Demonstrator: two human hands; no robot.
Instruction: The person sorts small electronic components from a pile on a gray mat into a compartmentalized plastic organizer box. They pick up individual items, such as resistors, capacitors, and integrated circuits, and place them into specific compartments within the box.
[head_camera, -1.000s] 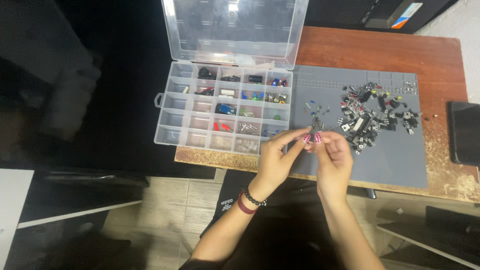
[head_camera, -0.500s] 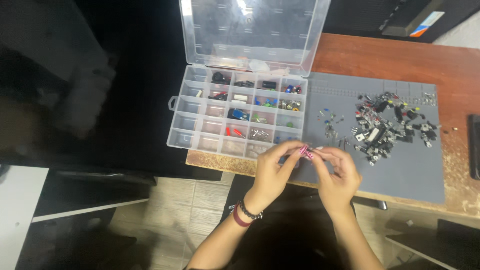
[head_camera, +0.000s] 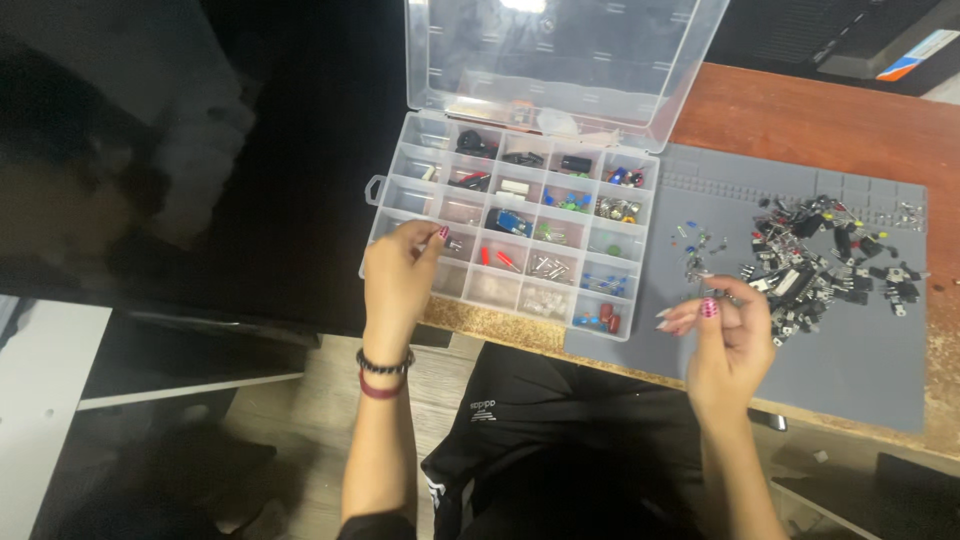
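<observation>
Now the hands had parted over the sorting box.

Half a second earlier both hands met at the desk edge, pinching one small part between them; at this moment the left hand (head_camera: 398, 275) had swung to the left columns of the clear compartment organizer (head_camera: 515, 235), fingertips pinched narrow over a compartment, though whether they gripped a part I could not tell. That suggested the piece was being filed away. The right hand (head_camera: 725, 335) hovered at the grey mat (head_camera: 850, 370), fingers loosely curled near the pile of dark components (head_camera: 815, 270); nothing showed in it. One organizer, lid open, one mat, one pile, two hands; about two dozen compartments, most holding parts.
</observation>
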